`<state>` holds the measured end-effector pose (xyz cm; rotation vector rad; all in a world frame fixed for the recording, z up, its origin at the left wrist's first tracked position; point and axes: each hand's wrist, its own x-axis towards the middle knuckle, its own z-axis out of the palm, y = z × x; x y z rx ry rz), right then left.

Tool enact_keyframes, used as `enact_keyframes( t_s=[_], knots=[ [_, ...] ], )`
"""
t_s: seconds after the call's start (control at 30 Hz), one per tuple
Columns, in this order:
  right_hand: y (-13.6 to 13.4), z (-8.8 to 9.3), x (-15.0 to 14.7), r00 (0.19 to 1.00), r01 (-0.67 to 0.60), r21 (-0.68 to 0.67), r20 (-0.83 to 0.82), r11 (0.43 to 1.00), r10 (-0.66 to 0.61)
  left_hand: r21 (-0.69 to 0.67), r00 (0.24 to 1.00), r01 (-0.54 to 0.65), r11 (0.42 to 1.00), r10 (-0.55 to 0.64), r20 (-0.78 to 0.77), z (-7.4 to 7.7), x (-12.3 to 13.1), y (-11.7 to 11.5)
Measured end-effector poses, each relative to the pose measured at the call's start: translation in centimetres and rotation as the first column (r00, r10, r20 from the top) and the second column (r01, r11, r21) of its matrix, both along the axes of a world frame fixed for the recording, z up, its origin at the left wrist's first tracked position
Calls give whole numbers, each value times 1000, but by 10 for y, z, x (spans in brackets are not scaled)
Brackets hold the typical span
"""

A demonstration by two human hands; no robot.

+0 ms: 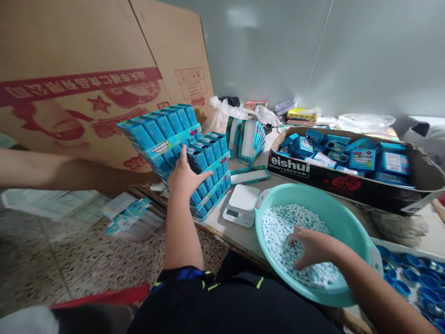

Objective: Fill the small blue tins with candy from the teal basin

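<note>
My left hand (pixel 184 177) is against the front of stacked trays of small blue candy boxes (pixel 208 160), index finger raised and thumb stretched out to the right. Its fingers are apart; no box is clearly gripped. My right hand (pixel 311 248) reaches into a turquoise basin (pixel 351 227), its fingertips among small white and pale blue candies (pixel 278 232). Thumb and fingers are spread there, though their tips are partly hidden. Between the stack and the basin sits a white kitchen scale (pixel 242 204).
Another person's arm (pixel 76 169) reaches in from the left behind the stack. A black carton (pixel 333 183) of loose blue boxes stands behind the basin. Empty display trays (pixel 248 141) lean behind the scale. Blue-rimmed containers (pixel 412 273) fill the right corner. A big cardboard box (pixel 97 55) rises at left.
</note>
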<state>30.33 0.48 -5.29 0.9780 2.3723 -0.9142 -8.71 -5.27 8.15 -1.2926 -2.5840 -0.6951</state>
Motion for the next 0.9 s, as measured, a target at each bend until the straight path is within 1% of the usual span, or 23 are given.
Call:
enact_keyframes(
  t_s=[0.13, 0.3, 0.43, 0.5, 0.6, 0.63, 0.67, 0.7, 0.73, 0.77, 0.8, 0.83, 0.87, 0.9],
  knots=[
    [-4, -1, -2, 999, -28, 0, 18, 1000, 28, -15, 1000, -5, 1000, 5, -9, -1, -1, 0],
    [-6, -4, -2, 998, -17, -97, 52, 995, 22, -10, 1000, -1, 1000, 1, 0, -1, -1, 0],
    [-4, -6, 0, 999, 9, -109, 37, 994, -5, 41, 999, 32, 999, -32, 10, -7, -5, -1],
    [0, -4, 1, 1000, 29, -83, 8, 996, -28, 102, 999, 48, 994, -47, -11, -9, -8, -5],
    [7, -2, 3, 993, 106, 16, -55, 994, -105, 233, 993, 57, 971, -30, -118, -6, -4, -12],
    [10, -1, 5, 988, 136, 58, -76, 989, -131, 305, 988, 67, 950, -20, -156, -3, 2, -14],
    [13, 0, 6, 984, 160, 96, -95, 982, -151, 399, 983, 90, 912, -18, -182, -1, 10, -14],
    [16, 0, 8, 980, 181, 126, -110, 975, -167, 517, 981, 131, 846, -34, -193, 1, 22, -14],
    [19, 0, 9, 976, 200, 144, -119, 969, -184, 632, 979, 184, 752, -85, -184, 2, 37, -11],
    [21, 1, 10, 971, 222, 155, -126, 963, -203, 723, 969, 247, 645, -186, -164, 1, 55, -7],
    [23, 2, 10, 966, 243, 159, -132, 957, -223, 779, 935, 306, 548, -326, -139, -1, 77, -2],
    [24, 3, 10, 961, 260, 163, -140, 952, -239, 770, 857, 378, 513, -508, -82, -6, 99, 4],
    [25, 5, 9, 958, 272, 172, -144, 947, -249, 703, 728, 484, 521, -685, 6, -13, 123, 11],
    [25, 7, 7, 957, 277, 187, -145, 942, -252, 576, 579, 617, 536, -805, 128, -22, 145, 18]
  ],
)
